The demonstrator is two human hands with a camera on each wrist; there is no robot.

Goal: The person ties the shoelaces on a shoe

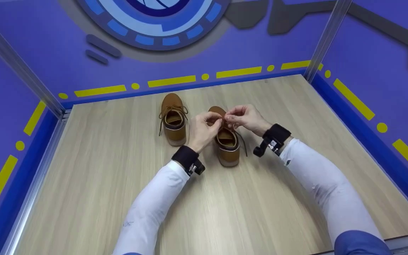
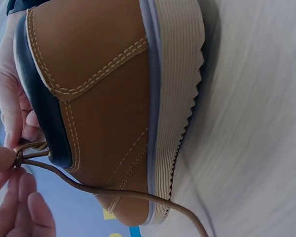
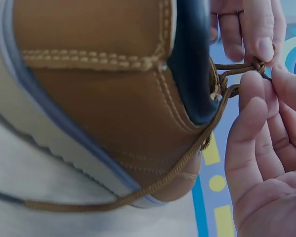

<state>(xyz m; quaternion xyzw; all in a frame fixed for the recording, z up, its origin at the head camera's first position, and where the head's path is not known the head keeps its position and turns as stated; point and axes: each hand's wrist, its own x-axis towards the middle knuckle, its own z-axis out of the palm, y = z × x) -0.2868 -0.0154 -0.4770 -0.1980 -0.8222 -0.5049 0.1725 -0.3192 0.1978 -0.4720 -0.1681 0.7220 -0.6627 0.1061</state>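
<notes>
A brown shoe point(image 1: 229, 154) with a dark collar and pale ridged sole stands upright, toe away from me. Above its tongue my left hand point(image 1: 203, 130) and right hand point(image 1: 249, 118) meet, fingertips close together. Both pinch the brown shoelace point(image 2: 123, 193); a small loop or knot of it shows between the fingertips in both wrist views. One lace end hangs down along each side of the shoe. In the right wrist view the right hand point(image 3: 271, 153) has thumb and forefinger at the knot, with the left fingers point(image 3: 259, 29) opposite.
The matching brown shoe point(image 1: 175, 134) stands to the left, its lace tied in a bow. Both are on a light wood-grain tabletop point(image 1: 97, 170). Blue-purple panels point(image 1: 204, 56) with yellow marks enclose the back and sides. Black camera straps point(image 1: 276, 134) are round both wrists.
</notes>
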